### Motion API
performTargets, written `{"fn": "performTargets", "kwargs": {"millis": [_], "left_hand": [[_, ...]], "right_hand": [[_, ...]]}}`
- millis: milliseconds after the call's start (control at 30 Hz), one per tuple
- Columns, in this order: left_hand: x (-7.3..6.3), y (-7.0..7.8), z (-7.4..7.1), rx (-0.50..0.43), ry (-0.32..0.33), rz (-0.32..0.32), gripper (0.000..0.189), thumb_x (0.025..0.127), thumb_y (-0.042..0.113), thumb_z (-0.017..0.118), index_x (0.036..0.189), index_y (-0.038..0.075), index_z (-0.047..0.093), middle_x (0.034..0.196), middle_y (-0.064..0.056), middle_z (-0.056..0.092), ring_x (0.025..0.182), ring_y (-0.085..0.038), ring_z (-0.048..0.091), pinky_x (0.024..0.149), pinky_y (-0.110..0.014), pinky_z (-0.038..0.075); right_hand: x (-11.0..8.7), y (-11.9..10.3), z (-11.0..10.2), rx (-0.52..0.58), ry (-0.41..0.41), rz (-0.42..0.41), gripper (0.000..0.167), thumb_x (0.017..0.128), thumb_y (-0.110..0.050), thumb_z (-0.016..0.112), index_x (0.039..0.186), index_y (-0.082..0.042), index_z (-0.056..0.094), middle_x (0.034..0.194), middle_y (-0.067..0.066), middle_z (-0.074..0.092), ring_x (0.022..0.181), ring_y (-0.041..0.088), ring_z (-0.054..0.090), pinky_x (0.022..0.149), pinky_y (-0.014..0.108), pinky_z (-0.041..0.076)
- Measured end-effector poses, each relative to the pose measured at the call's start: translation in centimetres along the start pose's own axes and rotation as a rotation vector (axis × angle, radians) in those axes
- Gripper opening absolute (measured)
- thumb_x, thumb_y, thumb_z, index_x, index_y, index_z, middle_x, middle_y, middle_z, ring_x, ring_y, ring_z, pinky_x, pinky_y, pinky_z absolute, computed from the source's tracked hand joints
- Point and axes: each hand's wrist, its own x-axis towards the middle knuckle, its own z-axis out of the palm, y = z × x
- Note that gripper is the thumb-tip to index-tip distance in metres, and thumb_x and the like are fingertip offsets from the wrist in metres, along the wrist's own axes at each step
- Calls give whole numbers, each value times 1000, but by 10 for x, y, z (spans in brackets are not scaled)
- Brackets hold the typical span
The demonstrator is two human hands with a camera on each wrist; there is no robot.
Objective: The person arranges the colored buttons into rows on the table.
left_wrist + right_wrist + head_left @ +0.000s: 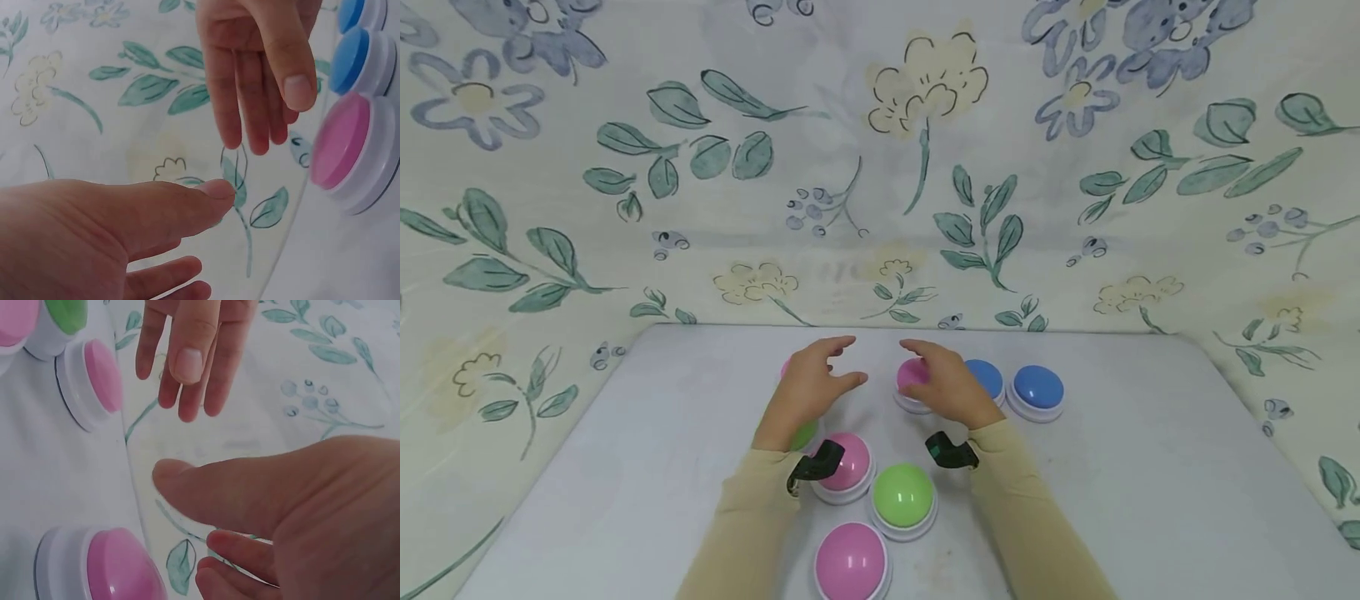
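Both hands hover over a group of dome buttons on a white table. My left hand is open, fingers relaxed, holding nothing; a green button peeks out under its wrist and a pink one behind it. My right hand is open too, its fingers over a pink button; I cannot tell if they touch it. In the left wrist view my left thumb faces the right hand beside that pink button. The right wrist view shows my right thumb and the left hand.
Two blue buttons stand right of the right hand. Nearer me are a pink button, a green one and another pink one. A floral cloth backs and flanks the table.
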Motion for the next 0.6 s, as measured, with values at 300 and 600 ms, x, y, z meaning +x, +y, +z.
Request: {"fn": "performTargets", "kwargs": {"millis": [300, 600], "left_hand": [[1, -14, -13, -56, 35, -66, 62, 91, 25, 73, 147, 8, 51, 142, -23, 55, 128, -39, 53, 107, -55, 45], [4, -29, -27, -68, 71, -93, 63, 92, 24, 72, 148, 6, 49, 143, -25, 53, 126, -44, 55, 107, -54, 45]], "right_hand": [[1, -7, 12, 60, 50, -7, 62, 89, -12, 77, 145, -6, 52, 145, 14, 55, 133, 32, 51, 109, 48, 45], [11, -13, 25, 95, 51, -23, 59, 90, -15, 75, 144, -6, 54, 142, 16, 57, 123, 36, 57, 104, 46, 50]]}}
